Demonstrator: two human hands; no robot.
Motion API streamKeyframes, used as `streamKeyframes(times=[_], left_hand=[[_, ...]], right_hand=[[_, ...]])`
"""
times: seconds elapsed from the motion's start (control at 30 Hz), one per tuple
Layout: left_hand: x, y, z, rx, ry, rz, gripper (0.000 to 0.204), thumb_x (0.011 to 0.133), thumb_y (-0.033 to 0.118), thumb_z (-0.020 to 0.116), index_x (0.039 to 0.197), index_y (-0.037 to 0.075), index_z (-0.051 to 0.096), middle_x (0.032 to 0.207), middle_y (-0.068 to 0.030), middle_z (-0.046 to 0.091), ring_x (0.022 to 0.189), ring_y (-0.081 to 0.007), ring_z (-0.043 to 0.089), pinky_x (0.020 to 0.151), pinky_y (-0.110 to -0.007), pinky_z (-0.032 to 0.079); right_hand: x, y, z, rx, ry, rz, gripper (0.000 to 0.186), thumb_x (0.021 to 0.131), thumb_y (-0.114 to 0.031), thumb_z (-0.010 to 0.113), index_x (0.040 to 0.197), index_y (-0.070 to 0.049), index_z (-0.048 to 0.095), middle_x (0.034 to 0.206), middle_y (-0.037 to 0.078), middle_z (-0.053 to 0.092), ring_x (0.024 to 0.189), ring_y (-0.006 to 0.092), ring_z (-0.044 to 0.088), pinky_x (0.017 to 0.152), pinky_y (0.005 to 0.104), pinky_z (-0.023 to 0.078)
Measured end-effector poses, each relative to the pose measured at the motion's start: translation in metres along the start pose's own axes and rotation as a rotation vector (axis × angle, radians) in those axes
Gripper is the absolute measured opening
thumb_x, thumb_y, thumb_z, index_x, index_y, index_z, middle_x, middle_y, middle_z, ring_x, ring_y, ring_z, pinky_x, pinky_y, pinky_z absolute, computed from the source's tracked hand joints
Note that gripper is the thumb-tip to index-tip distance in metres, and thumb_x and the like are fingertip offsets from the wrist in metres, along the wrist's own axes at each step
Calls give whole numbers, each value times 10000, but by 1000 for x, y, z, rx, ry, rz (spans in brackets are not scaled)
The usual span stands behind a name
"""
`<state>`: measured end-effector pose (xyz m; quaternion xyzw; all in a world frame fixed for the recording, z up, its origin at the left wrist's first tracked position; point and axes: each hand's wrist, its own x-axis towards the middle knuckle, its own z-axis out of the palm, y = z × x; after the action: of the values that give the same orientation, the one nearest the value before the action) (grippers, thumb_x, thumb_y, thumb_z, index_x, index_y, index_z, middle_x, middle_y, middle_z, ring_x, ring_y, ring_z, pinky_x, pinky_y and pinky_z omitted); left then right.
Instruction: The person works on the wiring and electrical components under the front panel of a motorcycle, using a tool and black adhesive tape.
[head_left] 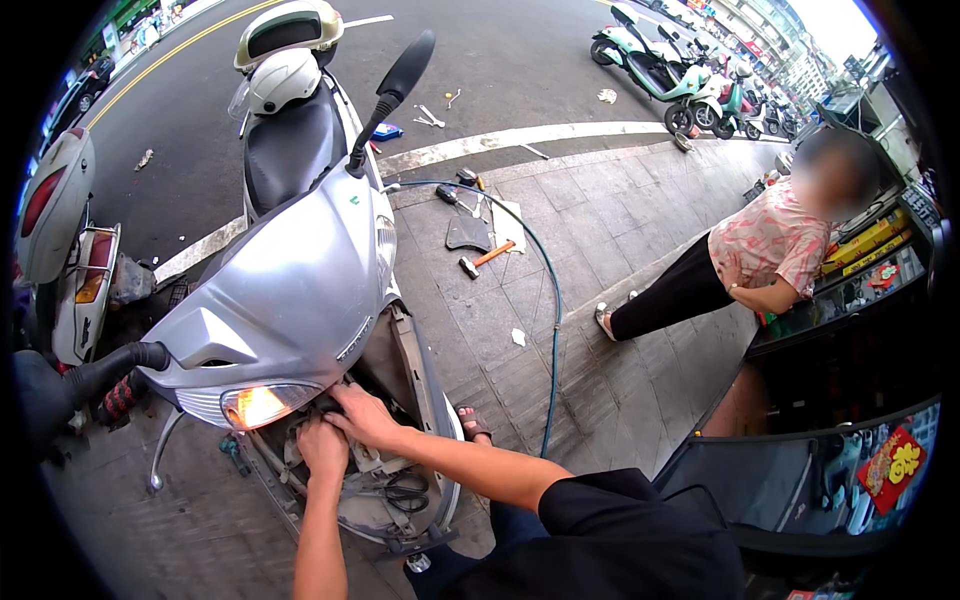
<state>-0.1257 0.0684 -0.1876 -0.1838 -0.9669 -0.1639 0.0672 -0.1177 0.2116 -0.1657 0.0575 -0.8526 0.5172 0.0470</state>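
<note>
A silver scooter stands before me with its front body opened up. Below its handlebar cover, my left hand and my right hand meet close together inside the opening. Both hands have curled fingers, pressed around a small dark part under the cover; the fingers hide what it is. Just left of them glows an orange turn signal. A coiled black cable lies low in the opened body, nearer to me. On the seat rests a white helmet.
Right of the scooter, an orange-handled hammer, a dark flat piece and other tools lie on the pavement. A green hose curves past them. A person stands at the right by a display case. Another scooter stands left.
</note>
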Motion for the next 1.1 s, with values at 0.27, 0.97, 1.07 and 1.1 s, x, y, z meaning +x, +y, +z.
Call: streamKeyframes(times=[0.27, 0.97, 1.07, 1.1], left_hand=[[-16, -6, -8, 103, -77, -15, 213, 821, 171, 572, 788, -10, 679, 857, -196, 649, 789, -385, 620, 750, -490, 475], [22, 17, -26, 113, -311, -217, 461, 912, 360, 480, 694, 14, 694, 722, -194, 672, 690, -368, 665, 658, -479, 518], [31, 19, -24, 168, -402, -252, 481, 919, 386, 444, 742, 20, 702, 763, -192, 680, 755, -370, 667, 707, -480, 513], [31, 16, -24, 190, -433, -266, 485, 924, 401, 427, 773, 36, 710, 784, -182, 686, 790, -371, 666, 734, -478, 509]], right_hand=[[-4, 15, -2, -349, -59, -358, 460, 767, -200, 687, 1174, -38, 549, 1006, 117, 610, 894, 271, 583, 741, 399, 485], [-8, 65, 18, 1136, -50, 534, 274, 879, 19, 539, 1139, -58, 502, 1019, 65, 581, 825, 131, 605, 687, 257, 524], [-11, 78, 20, 1253, -148, 587, 291, 877, 16, 543, 1155, -61, 504, 1103, 56, 586, 874, 124, 597, 721, 256, 524], [-14, 76, 22, 1275, -176, 586, 296, 878, 15, 544, 1160, -64, 505, 1119, 51, 586, 893, 122, 592, 734, 255, 522]])
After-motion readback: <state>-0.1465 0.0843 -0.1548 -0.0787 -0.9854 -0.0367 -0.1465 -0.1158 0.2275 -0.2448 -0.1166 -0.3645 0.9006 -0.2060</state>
